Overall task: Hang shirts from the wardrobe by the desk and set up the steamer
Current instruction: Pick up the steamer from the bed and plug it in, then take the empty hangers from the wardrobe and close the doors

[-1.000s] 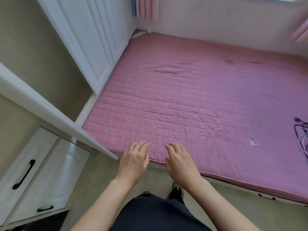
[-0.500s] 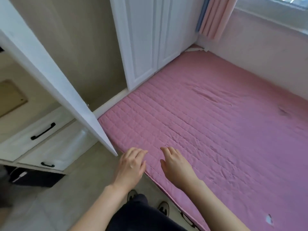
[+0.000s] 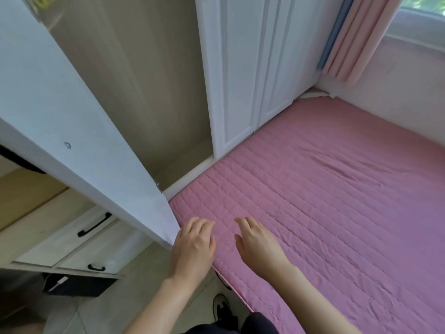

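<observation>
A white wardrobe stands at the left of the bed, and its open door (image 3: 72, 131) swings out toward me. Behind that door the beige inside wall (image 3: 134, 75) shows, with no shirts or steamer visible. My left hand (image 3: 192, 249) hovers with relaxed fingers just right of the door's lower corner, holding nothing. My right hand (image 3: 257, 247) floats beside it over the near edge of the pink quilted bed (image 3: 337, 201), fingers loosely bent and empty.
Two more white wardrobe doors (image 3: 252, 68) stay closed further back. White drawers with black handles (image 3: 95, 227) sit low at the left, above a dark box (image 3: 72, 285) on the floor. Pink curtains (image 3: 356, 37) hang at the window. My shoe (image 3: 221, 309) is on the floor.
My view has turned left and up, from the bed toward the wardrobe. The open door now fills the left side. Both hands stay side by side, empty.
</observation>
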Motion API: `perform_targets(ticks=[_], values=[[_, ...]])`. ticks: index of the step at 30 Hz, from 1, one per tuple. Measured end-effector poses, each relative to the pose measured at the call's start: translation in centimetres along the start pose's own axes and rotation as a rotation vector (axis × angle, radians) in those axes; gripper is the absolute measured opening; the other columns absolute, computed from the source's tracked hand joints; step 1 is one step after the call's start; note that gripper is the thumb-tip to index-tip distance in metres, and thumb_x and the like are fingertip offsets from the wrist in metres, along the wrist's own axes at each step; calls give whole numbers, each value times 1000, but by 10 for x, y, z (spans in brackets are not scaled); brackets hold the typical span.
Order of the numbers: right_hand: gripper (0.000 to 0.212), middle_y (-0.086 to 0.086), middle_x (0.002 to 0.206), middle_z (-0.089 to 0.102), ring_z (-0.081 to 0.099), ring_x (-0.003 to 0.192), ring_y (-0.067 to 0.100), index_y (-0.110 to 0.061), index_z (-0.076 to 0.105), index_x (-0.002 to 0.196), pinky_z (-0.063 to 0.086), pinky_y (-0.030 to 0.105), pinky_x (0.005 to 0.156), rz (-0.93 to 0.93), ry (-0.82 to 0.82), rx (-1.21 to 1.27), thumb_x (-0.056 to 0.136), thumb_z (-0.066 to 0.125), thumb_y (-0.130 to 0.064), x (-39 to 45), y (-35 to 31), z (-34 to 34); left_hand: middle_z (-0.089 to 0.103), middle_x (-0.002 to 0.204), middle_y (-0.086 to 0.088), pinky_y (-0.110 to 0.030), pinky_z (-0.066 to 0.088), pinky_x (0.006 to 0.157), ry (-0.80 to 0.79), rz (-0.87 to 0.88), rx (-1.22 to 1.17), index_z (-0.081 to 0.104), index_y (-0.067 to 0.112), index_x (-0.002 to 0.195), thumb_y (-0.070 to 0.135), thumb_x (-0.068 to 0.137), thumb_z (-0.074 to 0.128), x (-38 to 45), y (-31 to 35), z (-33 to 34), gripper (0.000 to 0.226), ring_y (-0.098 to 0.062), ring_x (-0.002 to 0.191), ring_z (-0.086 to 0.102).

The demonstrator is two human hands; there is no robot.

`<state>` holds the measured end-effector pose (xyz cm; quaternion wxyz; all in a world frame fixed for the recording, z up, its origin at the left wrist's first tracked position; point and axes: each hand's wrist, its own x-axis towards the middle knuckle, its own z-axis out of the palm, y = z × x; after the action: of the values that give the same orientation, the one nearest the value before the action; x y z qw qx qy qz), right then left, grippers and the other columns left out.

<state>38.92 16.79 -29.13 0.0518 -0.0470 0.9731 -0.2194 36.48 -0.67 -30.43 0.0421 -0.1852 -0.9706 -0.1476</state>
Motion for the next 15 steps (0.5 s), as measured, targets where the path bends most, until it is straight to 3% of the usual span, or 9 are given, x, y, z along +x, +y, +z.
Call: perform_targets(ticks=[6, 15], values=[[34, 4, 126, 55, 53, 111, 21, -12, 46, 131, 47, 29, 91, -55, 62, -3, 100, 40, -27, 59, -20, -12, 68, 108, 1, -37, 51, 89, 132, -149, -27, 67, 15, 109, 15, 80, 71, 47, -12, -15, 30, -24, 113, 57], [22, 6, 106, 61, 57, 96, 26, -8, 56, 113, 51, 32, 76, -204, 164, -5, 93, 52, -17, 144, -25, -50, 68, 105, 0, -36, 50, 86, 313, -264, -65, 66, 14, 107, 16, 81, 70, 115, -10, -32, 26, -24, 107, 58]])
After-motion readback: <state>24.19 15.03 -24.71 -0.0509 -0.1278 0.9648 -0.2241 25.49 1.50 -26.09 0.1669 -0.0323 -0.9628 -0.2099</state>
